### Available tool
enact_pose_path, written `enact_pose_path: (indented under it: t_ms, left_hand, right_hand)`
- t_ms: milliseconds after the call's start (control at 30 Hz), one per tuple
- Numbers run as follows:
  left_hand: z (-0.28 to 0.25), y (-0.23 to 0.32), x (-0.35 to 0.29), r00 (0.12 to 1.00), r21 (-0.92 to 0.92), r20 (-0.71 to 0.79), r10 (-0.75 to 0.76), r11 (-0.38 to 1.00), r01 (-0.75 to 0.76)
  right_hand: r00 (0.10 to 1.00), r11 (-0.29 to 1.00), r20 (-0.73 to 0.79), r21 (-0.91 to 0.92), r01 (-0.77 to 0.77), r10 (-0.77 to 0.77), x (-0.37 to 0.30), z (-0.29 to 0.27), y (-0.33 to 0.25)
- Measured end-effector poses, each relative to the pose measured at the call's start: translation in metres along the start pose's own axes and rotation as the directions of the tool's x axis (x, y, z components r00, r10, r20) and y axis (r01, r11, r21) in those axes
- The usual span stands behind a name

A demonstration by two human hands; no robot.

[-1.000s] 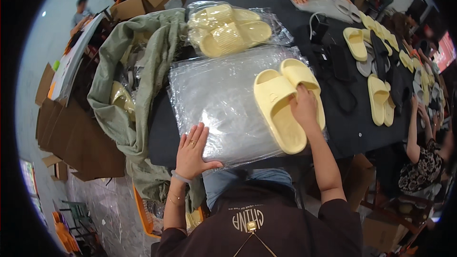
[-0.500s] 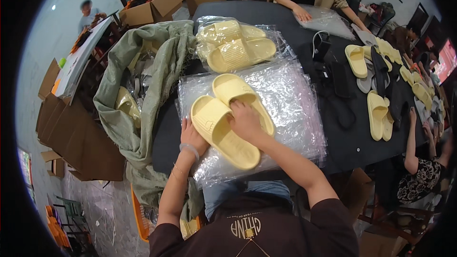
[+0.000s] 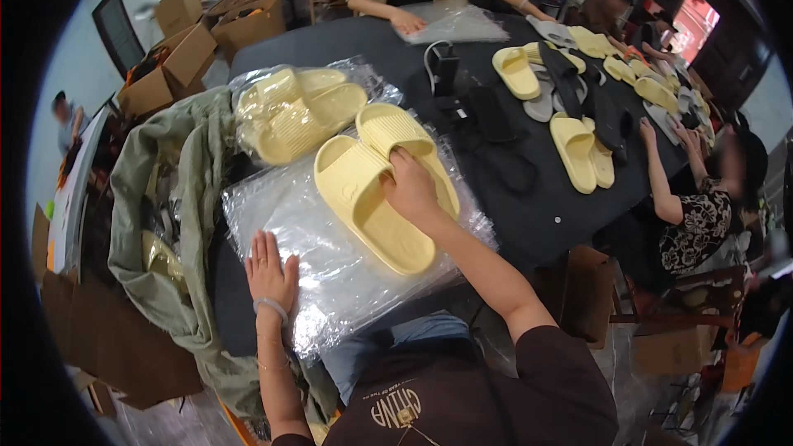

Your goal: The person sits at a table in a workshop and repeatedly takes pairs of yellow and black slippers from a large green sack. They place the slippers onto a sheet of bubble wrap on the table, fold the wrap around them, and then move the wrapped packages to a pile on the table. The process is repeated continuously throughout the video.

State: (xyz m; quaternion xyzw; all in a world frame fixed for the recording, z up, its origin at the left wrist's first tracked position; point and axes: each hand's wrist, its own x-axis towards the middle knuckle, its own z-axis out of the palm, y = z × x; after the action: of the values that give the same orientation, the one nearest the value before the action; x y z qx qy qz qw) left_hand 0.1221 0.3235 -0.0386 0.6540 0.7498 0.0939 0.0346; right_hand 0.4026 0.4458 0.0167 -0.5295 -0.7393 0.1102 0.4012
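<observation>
A pair of pale yellow slide slippers (image 3: pixel 403 241) lies side by side on a stack of clear plastic bags (image 3: pixel 330 301). Over the inner edges of the two slippers my right hand (image 3: pixel 410 188) is closed, its fingers partly hidden in the foot openings. My left hand (image 3: pixel 273 271) lies flat with fingers stretched out on the left edge of the bags, apart from the slippers. Just beyond, a bagged yellow slipper pair (image 3: pixel 293 120) rests on the black table (image 3: pixel 529 223).
At the left hangs an open green woven sack (image 3: pixel 157 153) with slippers inside. Black straps, a small black device (image 3: pixel 444 66) and loose slippers (image 3: pixel 578 153) occupy the right side. One co-worker's hand (image 3: pixel 406 21) touches plastic bags across the table; another person sits at right.
My left hand has left the slipper's side and now lies flat on the bags farther left. My right hand keeps its grip on the pair. The view has turned rightward.
</observation>
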Motion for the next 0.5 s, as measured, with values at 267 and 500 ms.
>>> enact_pose_path:
  t_ms: [267,500]
  left_hand:
    - [-0.003,-0.004,-0.009,1.000,0.017,0.003,-0.027,0.999,0.027]
    - [-0.009,0.008,0.001,1.000,-0.053,-0.001,-0.013,0.998,0.013]
  right_hand:
    - [0.901,0.955,-0.420,-0.204,-0.214,0.111,0.072,-0.203,0.085]
    - [0.636,0.868,-0.764,-0.383,-0.316,-0.105,0.158,-0.332,0.237]
